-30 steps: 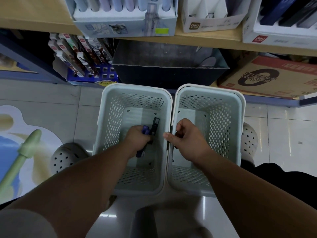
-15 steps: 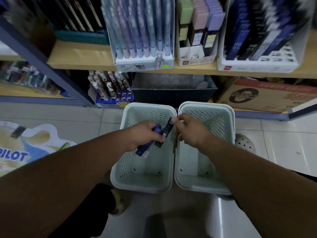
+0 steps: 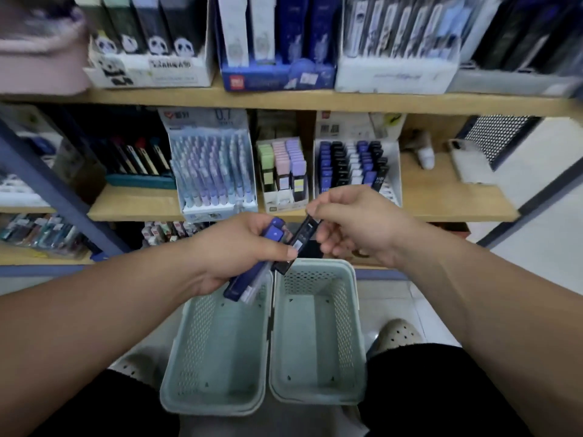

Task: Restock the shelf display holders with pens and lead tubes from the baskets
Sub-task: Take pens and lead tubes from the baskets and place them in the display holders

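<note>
shelf (image 3: 135,205) behind, tube (image 3: 302,237) between right fingers (image 3: 323,212)

Single head-worn wide view, forward and downward, near the shelf (image 3: 135,204), baskets (image 3: 227,348) directly below.

Gripped blue lead tubes (image 3: 244,282) and one black tube (image 3: 302,238) tilt above pale baskets (image 3: 315,262).

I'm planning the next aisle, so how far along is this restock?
Nearly done, it seems. Both the left basket and the right basket look empty. In hand: the left hand grips a few blue lead tubes, and the right hand pinches a black lead tube, both above the baskets. Left: slotting these into the lead tube holder on the middle shelf, not yet reached.
</note>
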`<state>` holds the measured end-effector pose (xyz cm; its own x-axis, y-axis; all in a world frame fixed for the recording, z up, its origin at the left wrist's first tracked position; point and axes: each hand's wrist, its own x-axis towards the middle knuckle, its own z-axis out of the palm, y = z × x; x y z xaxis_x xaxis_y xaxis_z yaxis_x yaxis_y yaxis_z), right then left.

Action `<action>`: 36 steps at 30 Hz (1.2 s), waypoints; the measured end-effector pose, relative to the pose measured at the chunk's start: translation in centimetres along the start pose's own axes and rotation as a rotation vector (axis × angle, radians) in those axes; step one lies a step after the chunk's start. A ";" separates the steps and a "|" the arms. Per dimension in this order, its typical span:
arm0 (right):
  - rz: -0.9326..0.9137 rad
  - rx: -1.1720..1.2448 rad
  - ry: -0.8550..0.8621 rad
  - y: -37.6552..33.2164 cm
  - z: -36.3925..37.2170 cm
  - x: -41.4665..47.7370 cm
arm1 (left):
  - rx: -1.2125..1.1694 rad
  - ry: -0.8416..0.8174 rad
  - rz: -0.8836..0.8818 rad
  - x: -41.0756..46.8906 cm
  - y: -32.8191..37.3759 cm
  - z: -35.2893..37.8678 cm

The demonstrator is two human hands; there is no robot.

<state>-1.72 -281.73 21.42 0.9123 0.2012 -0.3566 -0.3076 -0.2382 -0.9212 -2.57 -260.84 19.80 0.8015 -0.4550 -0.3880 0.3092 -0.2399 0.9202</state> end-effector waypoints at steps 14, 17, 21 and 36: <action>0.025 -0.525 0.424 1.4 -11.6 1.9 | -0.506 0.259 -0.187 6.5 1.5 3.3; 0.013 -0.653 0.588 1.8 -14.7 3.0 | -0.584 0.241 -0.258 8.1 1.6 2.0; -0.058 -0.700 0.643 3.0 -15.6 5.0 | -0.605 0.193 -0.305 9.8 1.3 1.2; -0.154 -1.076 0.459 1.7 -15.4 8.6 | -0.664 0.153 -0.360 11.5 0.3 1.7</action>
<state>9.72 -295.01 19.15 0.9992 -0.0104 0.0388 0.0003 -0.9639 -0.2664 5.91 -267.60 15.54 0.6402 -0.3112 -0.7023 0.7679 0.2366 0.5952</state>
